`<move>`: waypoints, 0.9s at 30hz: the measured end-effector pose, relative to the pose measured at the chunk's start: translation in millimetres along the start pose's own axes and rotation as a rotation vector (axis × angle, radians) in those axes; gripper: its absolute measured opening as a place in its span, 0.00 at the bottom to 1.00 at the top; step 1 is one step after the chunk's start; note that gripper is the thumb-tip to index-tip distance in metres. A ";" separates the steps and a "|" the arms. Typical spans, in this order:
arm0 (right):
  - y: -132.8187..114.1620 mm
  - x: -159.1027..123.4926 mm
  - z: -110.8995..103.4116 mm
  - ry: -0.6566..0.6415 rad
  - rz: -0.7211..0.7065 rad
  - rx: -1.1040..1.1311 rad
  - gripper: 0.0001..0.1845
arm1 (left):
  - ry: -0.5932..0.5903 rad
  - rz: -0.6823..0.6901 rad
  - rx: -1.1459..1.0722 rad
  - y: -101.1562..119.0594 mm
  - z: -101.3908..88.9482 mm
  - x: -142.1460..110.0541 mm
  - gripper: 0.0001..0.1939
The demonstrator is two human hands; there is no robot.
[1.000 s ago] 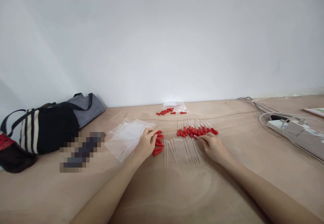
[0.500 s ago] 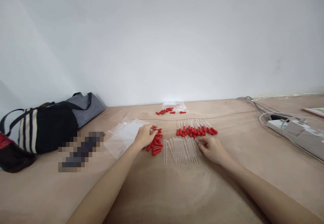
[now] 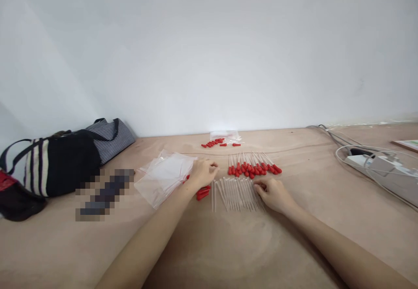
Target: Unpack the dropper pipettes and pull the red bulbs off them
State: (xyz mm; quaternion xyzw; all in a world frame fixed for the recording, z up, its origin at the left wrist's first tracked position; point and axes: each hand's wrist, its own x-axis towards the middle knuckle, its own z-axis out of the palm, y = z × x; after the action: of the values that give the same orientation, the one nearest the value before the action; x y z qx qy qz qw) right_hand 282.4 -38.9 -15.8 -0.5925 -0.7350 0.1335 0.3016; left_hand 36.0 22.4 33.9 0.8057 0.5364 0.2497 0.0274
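Note:
My left hand (image 3: 205, 172) hovers over a pile of red rubber bulbs (image 3: 203, 192), its fingertips pinched together toward the right. Whatever is between them is too small to make out. At the right end of a row of clear dropper tubes (image 3: 237, 193), my right hand (image 3: 273, 194) has thumb and fingers closed on the outermost tube's upper end. Beyond that row lie several assembled droppers (image 3: 250, 169), red bulbs toward me and clear stems toward the wall. Part of the loose bulb pile is hidden under my left hand and wrist.
Clear zip bags (image 3: 166, 173) lie left of the bulbs. Near the wall are more red bulbs (image 3: 214, 142) and a small bag (image 3: 224, 135). A black-and-striped bag (image 3: 72, 162) stands at left; a power strip (image 3: 379, 167) with cables lies at right. One dark object is pixelated.
My left hand has moved right across the red bulbs, uncovering more of the zip bags and hiding more of the pile. My right hand stays nearly in place at the tube row.

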 end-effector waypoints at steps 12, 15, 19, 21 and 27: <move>5.8 1.5 0.6 0.061 0.059 0.025 0.11 | -0.181 0.059 -0.091 32.7 43.2 26.6 0.10; 5.4 0.6 1.7 0.069 0.072 0.012 0.11 | -0.111 -0.007 -0.086 26.6 41.4 24.6 0.13; 3.0 -0.5 1.5 0.141 0.028 0.020 0.11 | 0.036 -0.069 -0.087 16.0 27.0 9.4 0.17; -1.2 0.1 2.0 0.258 -0.082 -0.010 0.11 | 0.080 -0.057 -0.097 10.7 16.9 -5.0 0.16; -24.8 10.1 11.2 0.524 -0.514 -0.251 0.15 | 0.133 0.239 -0.172 4.2 4.8 -50.0 0.10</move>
State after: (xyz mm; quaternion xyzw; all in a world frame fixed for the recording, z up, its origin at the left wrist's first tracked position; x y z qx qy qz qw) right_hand 254.9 -34.0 -8.0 -0.4351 -0.7682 -0.1935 0.4279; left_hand 26.7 -22.2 12.3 0.8402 0.4139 0.3491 0.0309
